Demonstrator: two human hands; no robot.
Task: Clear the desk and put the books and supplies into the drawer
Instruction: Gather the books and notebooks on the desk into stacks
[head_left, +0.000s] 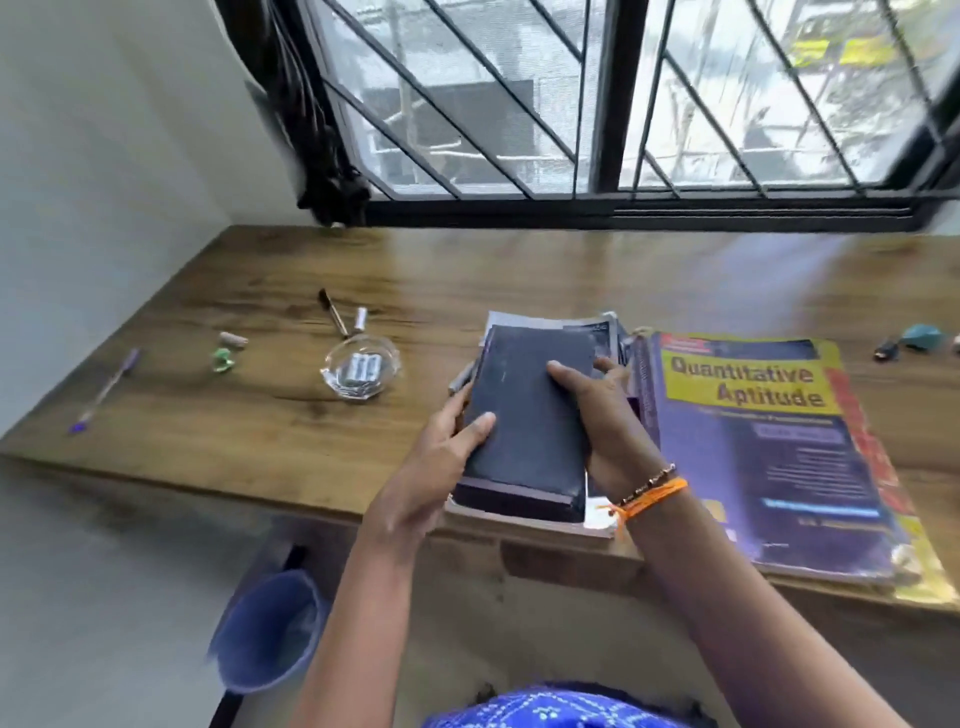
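A dark, black-covered book (524, 415) tops a small stack of books (602, 332) at the desk's front edge. My left hand (441, 457) grips the stack's left side, thumb on the black cover. My right hand (608, 415) grips its right side, an orange thread and a bead bracelet on the wrist. To the right lies a large purple and yellow "Quantitative Aptitude" book (769, 441) on more books. Left on the wooden desk (260, 415) lie a blue pen (104, 392), a black pen (332, 312) and a glass dish (361, 366) holding batteries.
A small white cylinder (360, 319), a capsule-shaped item (234, 339) and a green item (223, 359) lie on the left half. A teal object (922, 338) sits at the far right. A blue bin (270, 629) stands on the floor below. A barred window runs behind the desk.
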